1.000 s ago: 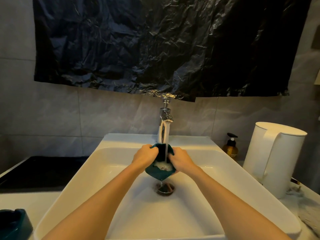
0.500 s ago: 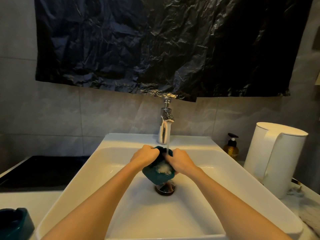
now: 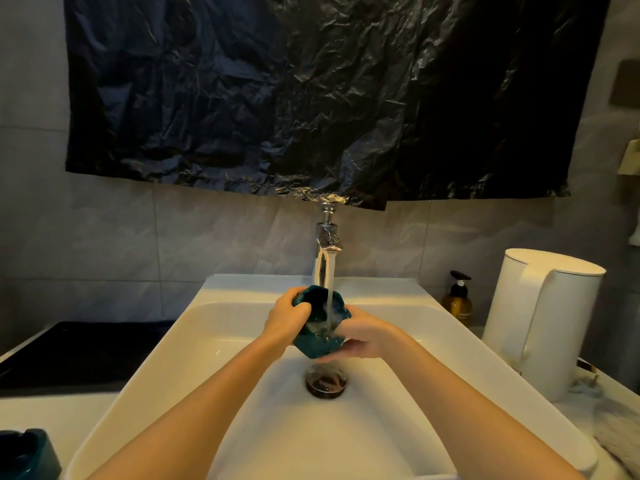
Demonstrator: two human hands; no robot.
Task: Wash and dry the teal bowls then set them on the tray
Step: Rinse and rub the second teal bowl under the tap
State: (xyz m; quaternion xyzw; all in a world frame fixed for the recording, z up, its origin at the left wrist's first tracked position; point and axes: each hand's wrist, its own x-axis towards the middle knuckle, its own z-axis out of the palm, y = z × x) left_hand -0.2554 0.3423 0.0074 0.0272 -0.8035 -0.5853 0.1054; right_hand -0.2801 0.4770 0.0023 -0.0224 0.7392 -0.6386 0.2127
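Washing step in hand. The teal bowl (image 3: 317, 336) was held tilted over the sink (image 3: 207, 341), under the running tap (image 3: 325, 258). The left hand (image 3: 285, 318) gripped its rim, fingers (image 3: 301, 308) curled over; the right hand (image 3: 363, 336) clasped the underside. A second teal bowl (image 3: 26, 452) stood on the worktop (image 3: 52, 410), near left. Judged next: rinse off the suds, then dry, holding the wet bowl firmly.

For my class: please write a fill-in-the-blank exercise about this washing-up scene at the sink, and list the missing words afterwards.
1. The left hand and right hand hold a ____ bowl over the sink.
2. The faucet is turned ____.
3. The white kettle stands on the sink's ____ side.
4. A second bowl sits on the sink's ____ side.

Missing words: teal; on; right; left.
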